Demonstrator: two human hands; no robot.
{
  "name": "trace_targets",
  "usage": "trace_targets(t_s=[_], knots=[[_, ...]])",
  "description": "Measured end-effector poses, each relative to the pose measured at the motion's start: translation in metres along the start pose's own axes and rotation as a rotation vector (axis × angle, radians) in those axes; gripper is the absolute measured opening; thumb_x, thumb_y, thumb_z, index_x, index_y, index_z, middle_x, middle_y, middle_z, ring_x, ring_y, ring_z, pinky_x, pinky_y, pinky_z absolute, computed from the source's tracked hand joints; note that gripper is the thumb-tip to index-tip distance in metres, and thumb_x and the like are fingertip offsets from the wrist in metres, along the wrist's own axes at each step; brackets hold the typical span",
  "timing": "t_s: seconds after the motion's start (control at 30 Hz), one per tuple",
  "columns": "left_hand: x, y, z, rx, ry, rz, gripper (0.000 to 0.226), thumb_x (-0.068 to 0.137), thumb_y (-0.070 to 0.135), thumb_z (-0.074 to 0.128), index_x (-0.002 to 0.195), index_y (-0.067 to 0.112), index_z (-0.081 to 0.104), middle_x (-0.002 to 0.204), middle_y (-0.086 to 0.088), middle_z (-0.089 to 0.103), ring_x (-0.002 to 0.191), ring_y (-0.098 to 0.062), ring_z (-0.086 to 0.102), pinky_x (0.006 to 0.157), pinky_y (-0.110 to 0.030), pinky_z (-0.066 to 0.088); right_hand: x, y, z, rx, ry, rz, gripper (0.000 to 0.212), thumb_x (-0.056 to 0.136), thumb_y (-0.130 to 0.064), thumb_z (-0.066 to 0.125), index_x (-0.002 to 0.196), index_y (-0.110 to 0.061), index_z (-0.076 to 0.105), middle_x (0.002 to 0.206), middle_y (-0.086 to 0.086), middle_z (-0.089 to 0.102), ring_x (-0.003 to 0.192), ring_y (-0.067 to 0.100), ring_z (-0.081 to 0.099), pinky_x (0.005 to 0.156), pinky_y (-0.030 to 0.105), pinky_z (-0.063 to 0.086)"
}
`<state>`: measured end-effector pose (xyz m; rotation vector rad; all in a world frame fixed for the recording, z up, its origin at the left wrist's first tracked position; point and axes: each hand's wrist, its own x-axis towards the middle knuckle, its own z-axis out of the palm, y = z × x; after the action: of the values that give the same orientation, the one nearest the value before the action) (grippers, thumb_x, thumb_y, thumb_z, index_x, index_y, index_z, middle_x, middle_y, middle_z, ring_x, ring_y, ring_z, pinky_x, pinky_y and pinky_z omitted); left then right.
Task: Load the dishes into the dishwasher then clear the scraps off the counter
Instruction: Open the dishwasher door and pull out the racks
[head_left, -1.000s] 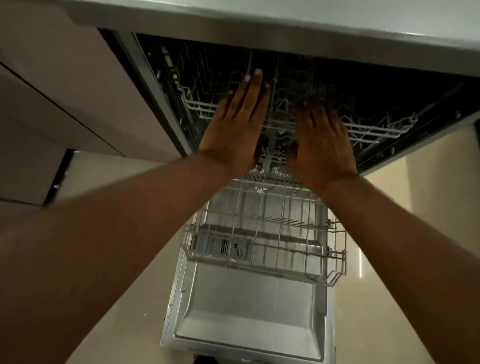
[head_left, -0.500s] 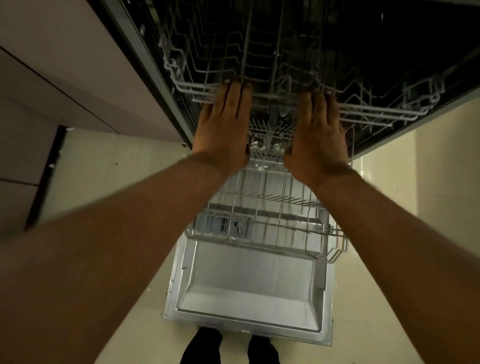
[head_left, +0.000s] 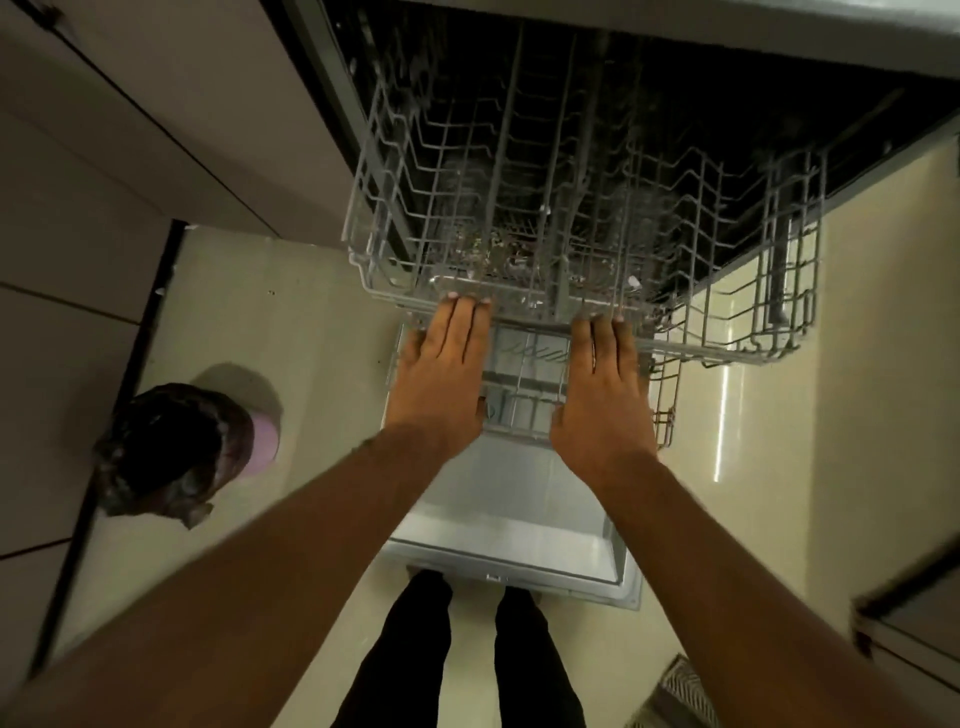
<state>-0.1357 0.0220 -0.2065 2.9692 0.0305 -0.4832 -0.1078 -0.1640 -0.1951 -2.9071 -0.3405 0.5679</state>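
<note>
— What have you got in front of you?

— Two wire racks, both grey coated metal in open grids. The upper rack (head_left: 582, 208) sits pulled out of the dishwasher (head_left: 332, 104) cavity, towards twelve o'clock; it has rows of thin upright tines. The lower rack (head_left: 524, 384) lies below it, over the smooth, dished door panel (head_left: 514, 519).

— And your hands?

— Both flat, fingers straight and close together. My left hand (head_left: 441, 374) has its fingertips (head_left: 467, 306) on the upper rack's front rail; my right hand (head_left: 605, 395) lies the same way just beside it, at about one o'clock of the left. Neither curls round a wire.

— Any dishes loaded?

— I cannot tell; the rack's interior is dark and blurred.

— Anything else?

— One round bin (head_left: 176, 452) with a crinkled dark liner at nine o'clock, on glossy pale floor tiles (head_left: 260, 322).
</note>
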Motion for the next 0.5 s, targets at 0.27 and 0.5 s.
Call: trace_targets(t_s=[0.27, 0.5], knots=[[-0.075, 0.011, -0.004, -0.003, -0.165, -0.034, 0.099, 0.094, 0.027, 0.059, 0.164, 0.014, -0.010, 0.173, -0.006, -0.010, 0.161, -0.028, -0.011, 0.127, -0.049, 0.017, -0.071, -0.013, 0.007, 0.052, -0.132, 0.039, 0.102, 0.091, -0.017, 0.066, 0.166, -0.008, -0.003, 0.174, 0.012, -0.006, 0.161, 0.033, -0.012, 0.131, 0.048, 0.016], [-0.136, 0.018, 0.005, 0.004, -0.309, -0.062, 0.101, 0.095, 0.031, 0.060, 0.164, 0.013, -0.011, 0.174, -0.008, -0.010, 0.161, -0.028, -0.010, 0.126, -0.048, 0.019, -0.128, -0.017, 0.023, 0.074, -0.237, 0.052, 0.100, 0.089, -0.015, 0.069, 0.165, -0.008, 0.004, 0.174, 0.012, 0.002, 0.161, 0.032, -0.006, 0.127, 0.042, 0.021]])
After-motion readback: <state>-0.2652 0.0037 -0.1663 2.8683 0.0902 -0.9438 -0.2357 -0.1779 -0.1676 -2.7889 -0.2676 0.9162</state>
